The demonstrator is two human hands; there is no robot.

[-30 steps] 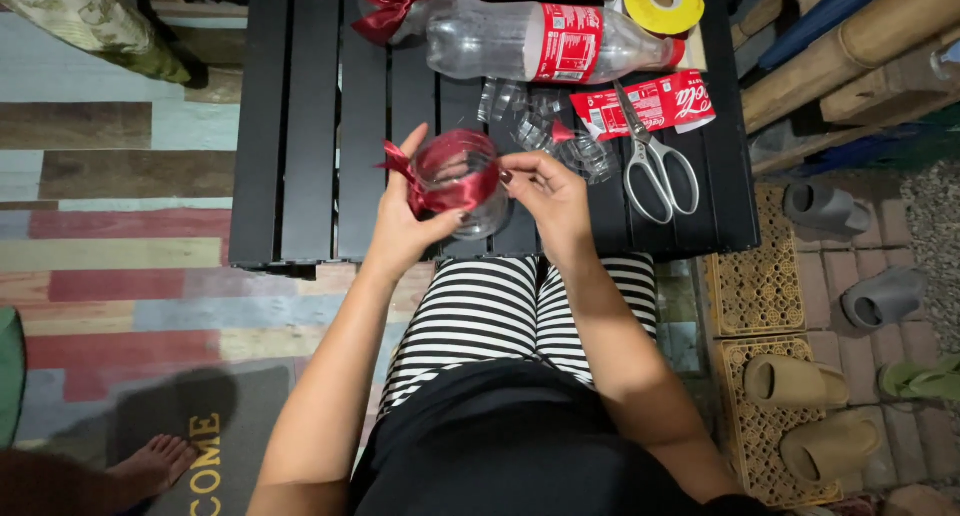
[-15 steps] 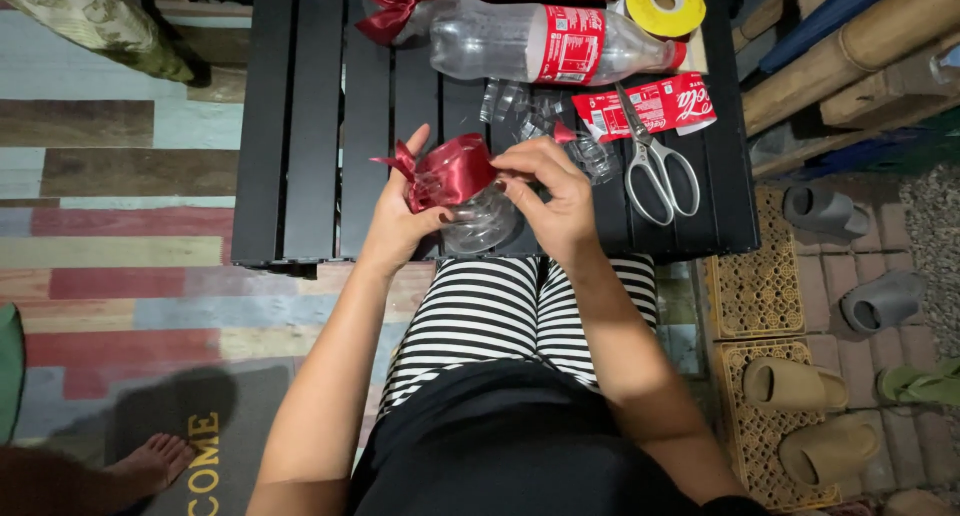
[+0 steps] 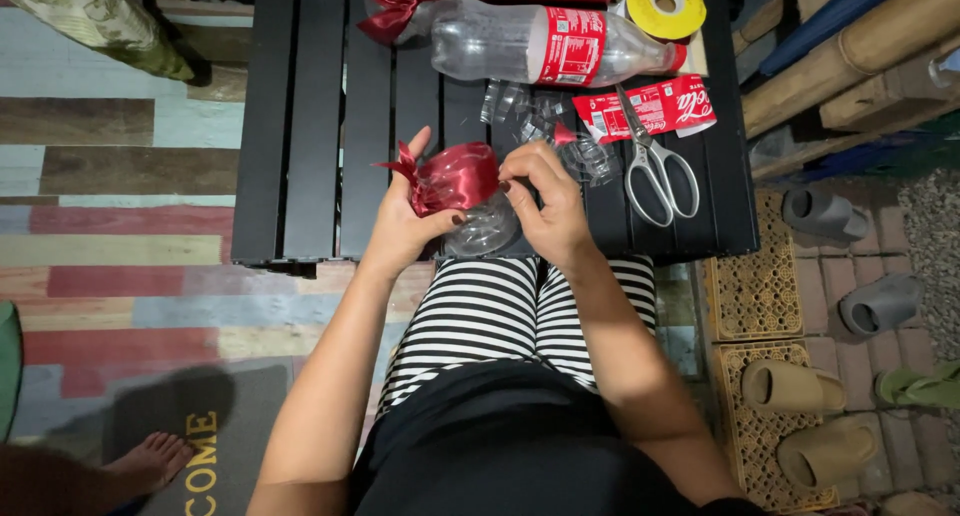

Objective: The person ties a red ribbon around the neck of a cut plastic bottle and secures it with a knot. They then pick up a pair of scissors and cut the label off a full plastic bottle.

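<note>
Two hands meet over the near edge of one black table (image 3: 310, 126). The left hand (image 3: 405, 221) cups one clear bottle base (image 3: 485, 226) wrapped in red ribbon (image 3: 455, 176); the right hand (image 3: 545, 201) pinches the ribbon. Beyond lie one pair of scissors (image 3: 655, 171), one torn label (image 3: 645, 106), one bottle (image 3: 540, 46), one yellow tape roll (image 3: 665, 4).

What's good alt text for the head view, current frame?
Seen from above, a seated person's left hand and right hand hold a clear cut bottle base wrapped in red ribbon over a black slatted table. On the table lie a clear plastic bottle, scissors, a torn red label and a yellow tape roll.
</note>
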